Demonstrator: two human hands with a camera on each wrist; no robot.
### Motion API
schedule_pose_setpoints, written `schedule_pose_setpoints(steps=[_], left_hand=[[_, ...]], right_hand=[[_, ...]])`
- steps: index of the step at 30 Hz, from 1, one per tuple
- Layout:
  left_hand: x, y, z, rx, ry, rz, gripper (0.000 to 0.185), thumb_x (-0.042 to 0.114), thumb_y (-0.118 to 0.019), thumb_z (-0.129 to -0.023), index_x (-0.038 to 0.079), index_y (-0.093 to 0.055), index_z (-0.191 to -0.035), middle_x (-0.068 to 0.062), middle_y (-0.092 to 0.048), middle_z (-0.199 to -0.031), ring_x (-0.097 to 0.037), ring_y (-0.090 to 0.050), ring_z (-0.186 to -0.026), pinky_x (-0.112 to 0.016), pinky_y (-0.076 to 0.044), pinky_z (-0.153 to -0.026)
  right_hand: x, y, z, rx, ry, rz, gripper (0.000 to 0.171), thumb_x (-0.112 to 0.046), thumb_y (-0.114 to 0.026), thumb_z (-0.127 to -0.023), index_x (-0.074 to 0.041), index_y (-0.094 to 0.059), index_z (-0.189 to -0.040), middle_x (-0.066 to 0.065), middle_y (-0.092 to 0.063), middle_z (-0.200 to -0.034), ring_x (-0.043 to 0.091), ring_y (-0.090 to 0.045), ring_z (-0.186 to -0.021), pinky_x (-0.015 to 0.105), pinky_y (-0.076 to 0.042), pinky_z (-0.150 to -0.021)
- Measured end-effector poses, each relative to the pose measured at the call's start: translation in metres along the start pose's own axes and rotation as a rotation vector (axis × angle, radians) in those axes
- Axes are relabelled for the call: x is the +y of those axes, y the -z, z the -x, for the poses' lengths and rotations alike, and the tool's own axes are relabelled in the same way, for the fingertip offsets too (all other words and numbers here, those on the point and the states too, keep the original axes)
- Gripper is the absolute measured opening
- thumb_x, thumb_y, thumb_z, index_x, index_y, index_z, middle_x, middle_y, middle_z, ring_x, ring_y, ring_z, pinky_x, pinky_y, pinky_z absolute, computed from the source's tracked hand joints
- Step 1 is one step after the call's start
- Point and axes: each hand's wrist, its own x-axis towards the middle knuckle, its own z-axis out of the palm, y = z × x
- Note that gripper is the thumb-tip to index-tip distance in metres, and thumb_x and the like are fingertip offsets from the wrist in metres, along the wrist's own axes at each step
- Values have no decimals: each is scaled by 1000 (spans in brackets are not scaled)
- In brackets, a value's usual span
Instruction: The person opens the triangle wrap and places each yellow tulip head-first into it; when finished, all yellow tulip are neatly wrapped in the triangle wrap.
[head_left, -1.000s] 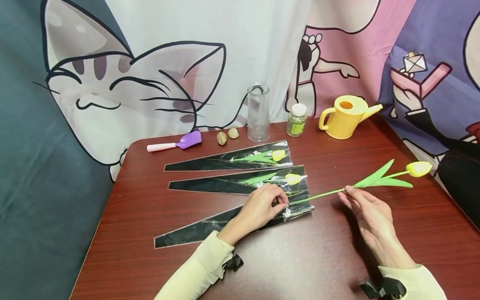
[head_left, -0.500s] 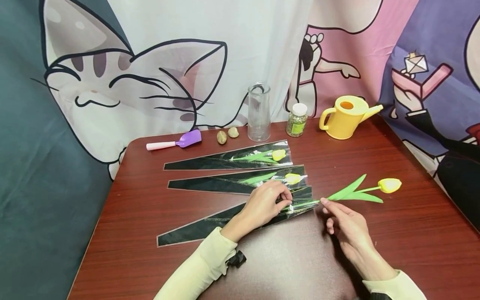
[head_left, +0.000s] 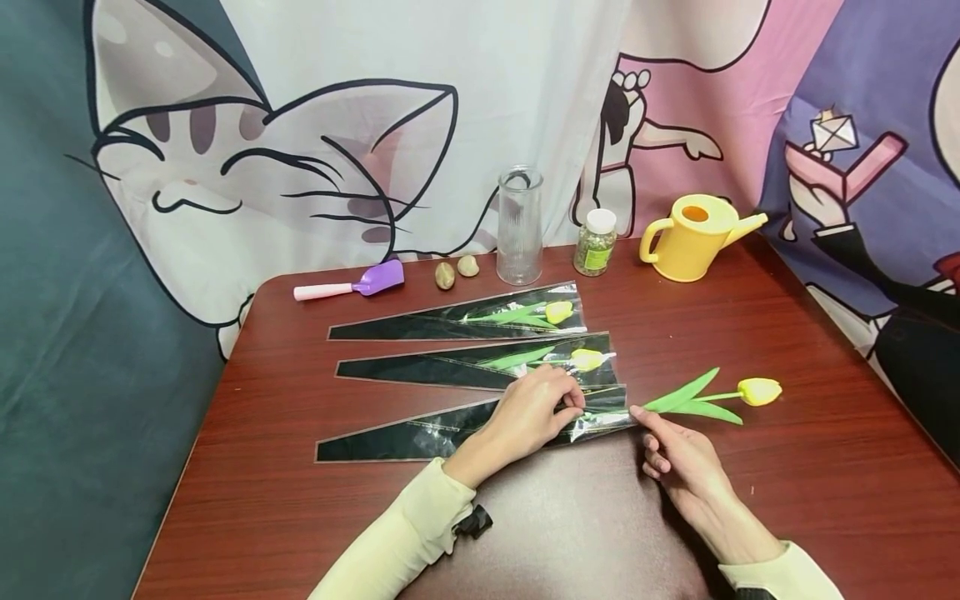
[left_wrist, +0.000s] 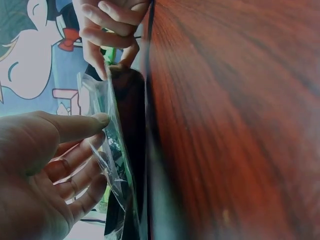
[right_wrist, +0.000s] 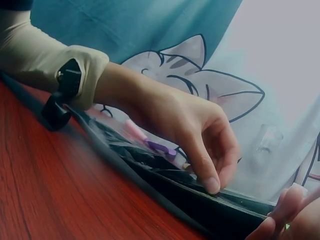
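Note:
My right hand (head_left: 686,467) pinches the stem of a yellow artificial tulip (head_left: 759,392) at the mouth of the nearest flower sleeve (head_left: 375,444). The bloom and green leaves stick out to the right, while the lower stem lies inside the sleeve. With thumb and fingers my left hand (head_left: 528,412) pinches the sleeve's clear film (left_wrist: 112,145) near that mouth, lifting it off the dark backing. Behind lie two more black-backed sleeves, the middle one (head_left: 420,367) and the far one (head_left: 420,325), each with a yellow tulip inside. The left hand partly covers the middle sleeve's edge.
Along the table's back edge stand a clear glass vase (head_left: 519,229), a white-capped jar (head_left: 596,243) and a yellow watering can (head_left: 693,237). Two stones (head_left: 445,276) and a purple scoop (head_left: 378,277) lie left of them. A printed curtain (head_left: 315,183) hangs behind.
My right hand has moved left with the tulip, sliding its stem deeper into the nearest sleeve. The sleeve's narrow end has swung slightly away from me. The left hand stays nearly in place.

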Motion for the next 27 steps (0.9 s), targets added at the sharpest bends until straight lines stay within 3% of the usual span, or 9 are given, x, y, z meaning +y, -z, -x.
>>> schedule_pose_setpoints(steps=[9, 15, 20, 27], left_hand=[[1, 0, 1, -6, -5, -3, 8, 21, -74, -88, 25, -68, -85, 17, -59, -84, 1, -51, -83, -13, -41, -69], [0, -1, 2, -28, 11, 2, 8, 21, -74, -88, 25, -68, -86, 17, -57, -84, 2, -48, -82, -13, -40, -69], [-1, -4, 3, -46, 10, 14, 8, 21, -76, -87, 25, -68, -87, 17, -57, -85, 2, -47, -82, -14, -40, -69], [-2, -3, 3, -53, 13, 12, 7, 23, -75, -87, 25, -68, -87, 17, -57, -85, 2, -47, -82, -14, -40, -69]], right_hand=[[1, -2, 1, -7, -22, 73, 25, -24, -64, -95, -16, -63, -71, -7, -45, -55, 6, -35, -43, 23, -33, -47], [1, 0, 4, -36, -48, 104, 19, -21, -55, -98, -16, -72, -89, -5, -47, -59, 7, -37, -47, 23, -33, -48], [-3, 5, 8, -54, -54, 117, 21, -21, -52, -100, -16, -71, -95, -4, -49, -61, 8, -38, -48, 23, -35, -49], [-28, 13, 15, -99, 103, 138, 20, -17, -53, -100, -14, -72, -101, -4, -52, -62, 7, -44, -49, 22, -38, -46]])
